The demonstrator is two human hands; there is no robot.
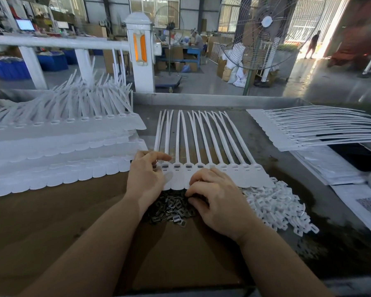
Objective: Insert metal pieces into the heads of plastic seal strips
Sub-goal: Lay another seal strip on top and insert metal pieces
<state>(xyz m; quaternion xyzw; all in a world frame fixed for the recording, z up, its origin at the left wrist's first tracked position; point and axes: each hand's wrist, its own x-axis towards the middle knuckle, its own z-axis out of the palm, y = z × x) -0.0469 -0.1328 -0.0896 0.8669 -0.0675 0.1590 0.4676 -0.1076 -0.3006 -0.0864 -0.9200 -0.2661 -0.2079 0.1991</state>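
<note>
Fingers (196, 179) of the right hand (216, 200) are curled narrow, with the tips pressed down at the near edge of the seal strip sheet (204, 146), where that edge meets the pile of metal pieces (171, 207). Whether a metal piece is pinched between them cannot be told; the knuckles hide the tips. The left hand (147, 176) rests on the left end of the same sheet, thumb and forefinger bent close together at the leftmost strip head; what they hold, if anything, cannot be told.

The seal strip sheet lies flat at the centre of the desk (266, 159), heads toward the person, tails fanned toward the far rim. About 4 heads at the left show dark inserts in their slots; the heads to the right show pale slots.

The metal pieces form a dark heap on the brown cardboard (180, 243), between the 2 wrists and touching the sheet's near edge. A heap of white plastic clips (276, 204) lies just beside the right hand, spreading right.

Open room: brown cardboard lies bare below the wrists and to the left of the left forearm. On the left, stacked strip sheets (58, 151) overlap up to the left hand. On the right, another strip sheet (308, 129) lies well apart, with bare grey desk between. Printed papers (334, 166) cover the right edge.
</note>
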